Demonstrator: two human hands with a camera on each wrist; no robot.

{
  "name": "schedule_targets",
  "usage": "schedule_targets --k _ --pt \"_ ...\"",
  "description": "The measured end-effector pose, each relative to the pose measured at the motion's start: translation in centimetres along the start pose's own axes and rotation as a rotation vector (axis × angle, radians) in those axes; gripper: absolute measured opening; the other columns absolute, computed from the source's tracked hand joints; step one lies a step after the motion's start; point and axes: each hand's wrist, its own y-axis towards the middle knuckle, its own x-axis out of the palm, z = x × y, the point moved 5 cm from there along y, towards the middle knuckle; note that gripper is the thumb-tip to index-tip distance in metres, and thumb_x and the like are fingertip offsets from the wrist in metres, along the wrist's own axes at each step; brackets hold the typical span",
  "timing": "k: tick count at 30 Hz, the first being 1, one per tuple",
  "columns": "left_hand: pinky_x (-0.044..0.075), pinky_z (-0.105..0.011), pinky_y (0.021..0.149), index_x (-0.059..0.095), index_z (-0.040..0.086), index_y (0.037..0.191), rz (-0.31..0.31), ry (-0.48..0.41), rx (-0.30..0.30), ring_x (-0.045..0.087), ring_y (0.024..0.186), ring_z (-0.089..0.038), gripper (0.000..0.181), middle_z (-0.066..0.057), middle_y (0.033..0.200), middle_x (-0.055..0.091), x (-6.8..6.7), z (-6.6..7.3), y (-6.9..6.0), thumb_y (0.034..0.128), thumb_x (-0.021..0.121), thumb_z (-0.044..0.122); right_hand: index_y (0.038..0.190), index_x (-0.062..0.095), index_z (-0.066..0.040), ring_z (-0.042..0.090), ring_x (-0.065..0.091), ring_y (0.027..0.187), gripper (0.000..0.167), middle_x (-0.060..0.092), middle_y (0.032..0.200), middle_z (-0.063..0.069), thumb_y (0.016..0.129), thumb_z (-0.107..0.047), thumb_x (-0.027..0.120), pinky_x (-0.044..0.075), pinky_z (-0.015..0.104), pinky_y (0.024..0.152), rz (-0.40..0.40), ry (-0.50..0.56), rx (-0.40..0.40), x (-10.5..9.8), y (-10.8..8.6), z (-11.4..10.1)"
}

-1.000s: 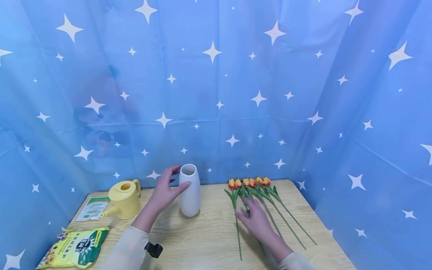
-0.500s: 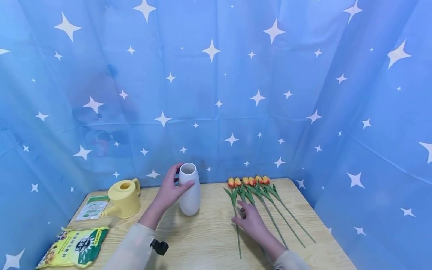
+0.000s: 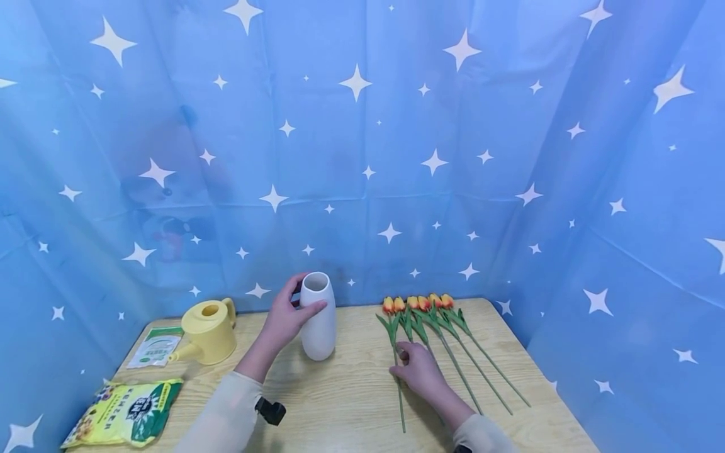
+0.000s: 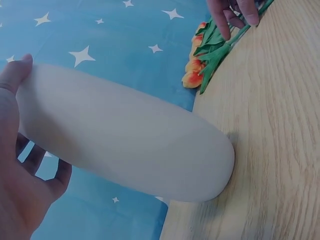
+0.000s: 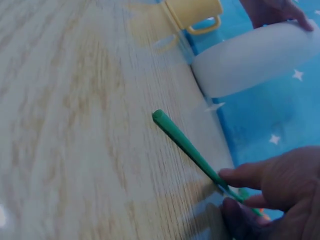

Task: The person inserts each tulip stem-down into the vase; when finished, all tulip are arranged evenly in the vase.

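Note:
A white vase [image 3: 319,327] stands upright on the table. My left hand [image 3: 286,318] grips its upper part from the left, thumb across the front and fingers behind; the left wrist view shows the vase [image 4: 130,135] large beside the hand [image 4: 22,185]. Several orange-and-yellow tulips [image 3: 423,304] with green stems lie side by side to the right. My right hand [image 3: 421,372] is at the leftmost stem [image 3: 401,402]. In the right wrist view, the thumb and fingers of that hand [image 5: 280,190] pinch the green stem [image 5: 187,147], whose cut end points away from the hand.
On the left of the wooden table [image 3: 334,409] are a yellow watering can [image 3: 212,340], a white-and-green packet [image 3: 155,349] and a yellow-and-green bag [image 3: 124,414]. A blue curtain [image 3: 317,157] with white stars hangs behind and at both sides.
The right hand has shifted left and slightly down from among the tulip stems to the leftmost one, its fingers drawing together. The left hand has moved slightly right, its thumb further across the vase.

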Motion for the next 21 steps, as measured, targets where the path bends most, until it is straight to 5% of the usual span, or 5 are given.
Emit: schedule_targets --k 9,16,21 --pt "0.056 -0.06 0.105 0.057 0.024 0.151 -0.01 -0.023 -0.008 0.066 0.128 -0.036 0.068 -0.01 0.143 0.062 -0.01 -0.51 0.18 0.0941 0.092 0.033 0.14 0.067 0.012 0.022 0.058 0.092 0.058 0.065 0.102 0.007 0.089 -0.002 0.09 0.053 0.041 0.078 -0.011 0.014 0.007 -0.12 0.16 -0.03" --pt "0.055 -0.06 0.106 0.057 0.025 0.151 -0.013 -0.022 -0.01 0.065 0.128 -0.036 0.069 -0.01 0.144 0.061 0.02 -0.76 0.29 0.0936 0.093 0.035 0.141 0.062 0.017 0.018 0.056 0.071 0.057 0.057 0.087 0.006 0.089 0.007 0.085 0.053 0.031 0.057 -0.042 0.135 0.036 0.08 0.08 0.2" --pt "0.055 -0.06 0.105 0.056 0.024 0.151 -0.009 -0.032 -0.008 0.066 0.126 -0.036 0.068 -0.01 0.144 0.061 0.06 -0.69 0.24 0.0934 0.093 0.032 0.142 0.062 0.016 0.015 0.058 0.058 0.058 0.057 0.085 0.007 0.088 0.009 0.082 0.057 0.032 0.053 -0.057 0.138 0.041 0.04 0.08 -0.23"
